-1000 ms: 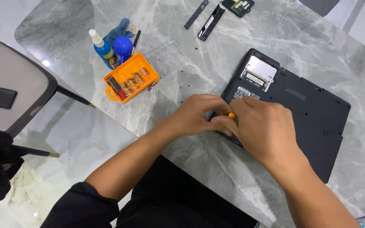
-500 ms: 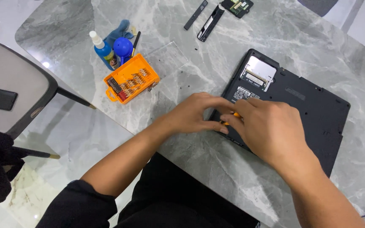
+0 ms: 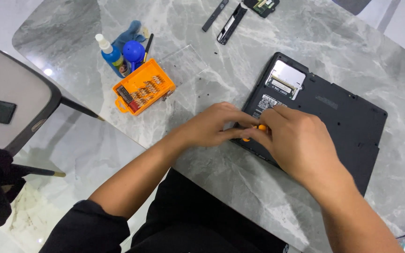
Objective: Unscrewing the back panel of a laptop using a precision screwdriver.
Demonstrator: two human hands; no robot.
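Upturned black laptop (image 3: 338,117), one bay cover off, remaining base panel still on; left hand (image 3: 212,125) and right hand (image 3: 298,140) pinching orange screwdriver (image 3: 258,128).

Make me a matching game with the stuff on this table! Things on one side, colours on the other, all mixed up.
Things:
1. screwdriver bit case
2. laptop, lying bottom up
3. squeeze bottle
4. table

Colours:
A. grey marble
B. blue with a white tip
C. orange
D. black

Pairs: 1-C, 2-D, 3-B, 4-A
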